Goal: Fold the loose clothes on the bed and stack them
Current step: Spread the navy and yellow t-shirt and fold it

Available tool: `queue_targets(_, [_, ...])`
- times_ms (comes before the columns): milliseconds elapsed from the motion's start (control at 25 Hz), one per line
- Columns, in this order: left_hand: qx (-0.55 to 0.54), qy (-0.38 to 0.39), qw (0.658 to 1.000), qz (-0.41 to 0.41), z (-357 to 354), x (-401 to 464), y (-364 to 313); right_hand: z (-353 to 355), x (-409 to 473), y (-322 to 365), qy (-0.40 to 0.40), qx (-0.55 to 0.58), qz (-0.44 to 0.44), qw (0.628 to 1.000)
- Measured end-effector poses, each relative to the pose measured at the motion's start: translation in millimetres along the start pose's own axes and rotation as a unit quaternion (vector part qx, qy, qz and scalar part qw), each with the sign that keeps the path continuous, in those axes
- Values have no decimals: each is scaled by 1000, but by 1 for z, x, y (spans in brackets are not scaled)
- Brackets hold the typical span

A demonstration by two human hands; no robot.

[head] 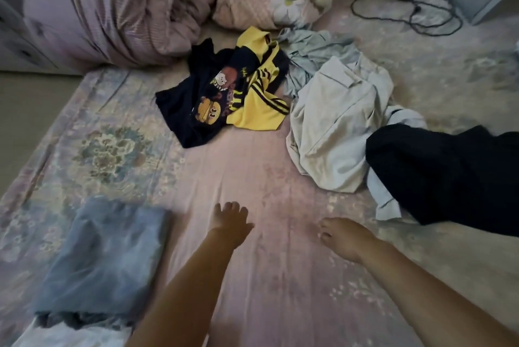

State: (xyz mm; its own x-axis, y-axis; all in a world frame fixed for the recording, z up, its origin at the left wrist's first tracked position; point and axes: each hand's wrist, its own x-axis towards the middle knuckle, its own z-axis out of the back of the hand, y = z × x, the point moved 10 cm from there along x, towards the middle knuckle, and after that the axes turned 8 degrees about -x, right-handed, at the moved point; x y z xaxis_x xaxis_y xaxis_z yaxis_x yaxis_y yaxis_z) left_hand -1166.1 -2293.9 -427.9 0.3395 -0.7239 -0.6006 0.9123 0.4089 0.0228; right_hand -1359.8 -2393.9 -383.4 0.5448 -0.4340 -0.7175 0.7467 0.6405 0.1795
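At far left we see one folded blue garment [104, 256] lying flat, its long axis running from us toward the headboard. Our left hand [230, 223] and right hand [344, 237] hover over bare sheet [266, 178], fingers loosely curled, holding nothing. Still unfolded beyond them: a navy printed shirt [193, 99], yellow striped top [261, 99], pale grey garment [334, 127] and black garment [449, 172]. We judge the task barely begun.

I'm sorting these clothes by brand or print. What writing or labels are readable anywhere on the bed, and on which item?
Dark navy printed top: orange letters run beside the cartoon figures, but folds and blur leave them unreadable.
Same top, near the yellow striped garment: a small yellow script word, too small to read.
Folded blue garment, pale grey clothes, black garment: no text visible.
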Motion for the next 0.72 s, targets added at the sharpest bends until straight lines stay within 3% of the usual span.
queue_targets(160, [-46, -122, 990, 57, -31, 80, 50, -17, 75, -6, -22, -91, 64, 994])
queue_targets(240, [-131, -192, 971, 64, -56, 96, 60, -15, 120, 1, -77, -142, 108, 981])
queue_targets(400, [-182, -286, 941, 18, -67, 103, 64, 53, 217, 45, -196, -124, 162, 959])
queue_targets(520, [-211, -333, 919, 5, -60, 103, 71, 138, 294, 86, -267, -142, 113, 946])
queue_targets(600, [-196, -340, 920, 2, -61, 103, 69, 175, 330, 106, -270, -131, 65, 952])
queue_targets(720, [-193, -337, 922, 4, -61, 102, 67, 176, 360, 123, -205, -188, 69, 958])
